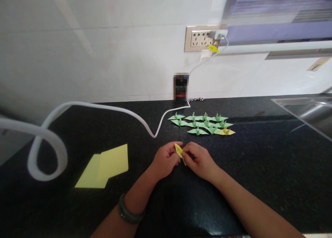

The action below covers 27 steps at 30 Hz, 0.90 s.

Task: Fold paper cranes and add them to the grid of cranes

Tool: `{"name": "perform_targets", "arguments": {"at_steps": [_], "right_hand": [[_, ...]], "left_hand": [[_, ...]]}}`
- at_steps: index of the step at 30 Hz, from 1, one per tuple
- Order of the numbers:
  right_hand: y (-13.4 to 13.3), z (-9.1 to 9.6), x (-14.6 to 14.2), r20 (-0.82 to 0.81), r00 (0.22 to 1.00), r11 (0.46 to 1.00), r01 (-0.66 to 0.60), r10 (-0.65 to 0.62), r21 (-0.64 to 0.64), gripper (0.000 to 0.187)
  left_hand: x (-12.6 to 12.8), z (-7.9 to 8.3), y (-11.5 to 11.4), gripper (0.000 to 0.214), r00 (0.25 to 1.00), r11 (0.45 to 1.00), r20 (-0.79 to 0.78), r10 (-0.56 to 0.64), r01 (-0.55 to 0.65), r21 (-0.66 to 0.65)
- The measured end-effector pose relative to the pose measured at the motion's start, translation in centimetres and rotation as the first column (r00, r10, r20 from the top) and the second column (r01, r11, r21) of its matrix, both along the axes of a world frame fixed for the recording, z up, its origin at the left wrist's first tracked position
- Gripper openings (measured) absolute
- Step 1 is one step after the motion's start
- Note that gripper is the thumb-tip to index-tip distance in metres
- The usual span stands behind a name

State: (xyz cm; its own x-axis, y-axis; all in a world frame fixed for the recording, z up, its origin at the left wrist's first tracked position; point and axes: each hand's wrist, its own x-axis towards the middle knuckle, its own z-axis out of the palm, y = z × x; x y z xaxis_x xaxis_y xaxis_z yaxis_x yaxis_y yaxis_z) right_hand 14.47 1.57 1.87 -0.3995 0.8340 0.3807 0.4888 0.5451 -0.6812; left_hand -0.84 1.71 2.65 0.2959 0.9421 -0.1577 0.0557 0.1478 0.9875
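small yellow folded paper (pixel 179 150) pinched from both sides: left hand (pixel 166 159) closed on its upper end with thumb and forefinger, right hand (pixel 200 161) closed on its lower part, fingers curled in tight. held low over the black counter (pixel 259 182), near the middle of the view and close in front of the body. long and narrow, lying on a slant, upper end toward the left hand and the wall, pointed lower tip aimed down and to the right, poking out beneath the right thumb. cannot tell whether touching the counter or just above it

beyond the hands and well apart from them, a cluster of green paper cranes (pixel 199 122) in two rows, with one yellow crane (pixel 226 131) at its right end. off to the left, flat on the counter, two overlapping yellow sheets (pixel 103 166), near the left forearm but not touching. dark wristband (pixel 127 212) on the left wrist. white cable (pixel 109 108) running along the back of the counter, looping wide at the far left and dipping in a kink just beyond the left hand. open stretch of counter to the right of the hands as far as the sink rim (pixel 298 101), and more between the forearms on the near side. back edge of the counter meeting the pale wall (pixel 103 58) behind the cranes
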Motion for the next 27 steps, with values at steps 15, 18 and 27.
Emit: {"name": "perform_targets", "arguments": {"at_steps": [15,18,27], "right_hand": [[0.5,-0.8,0.1,-0.036,0.975,0.973,0.220,-0.218,0.063,0.013],[0.4,-0.8,0.0,-0.022,0.984,0.979,0.179,-0.178,0.093,0.013],[0.1,-0.9,-0.5,-0.100,0.974,0.966,0.183,-0.203,-0.180,0.019]], "left_hand": [[0.1,-2.0,0.1,0.020,0.975,0.963,-0.178,0.135,-0.087,0.254],[0.1,-2.2,0.1,0.018,0.969,0.964,-0.229,0.098,-0.035,0.264],[-0.1,-1.5,0.2,0.015,0.982,0.965,-0.178,0.059,-0.010,0.261]]}}
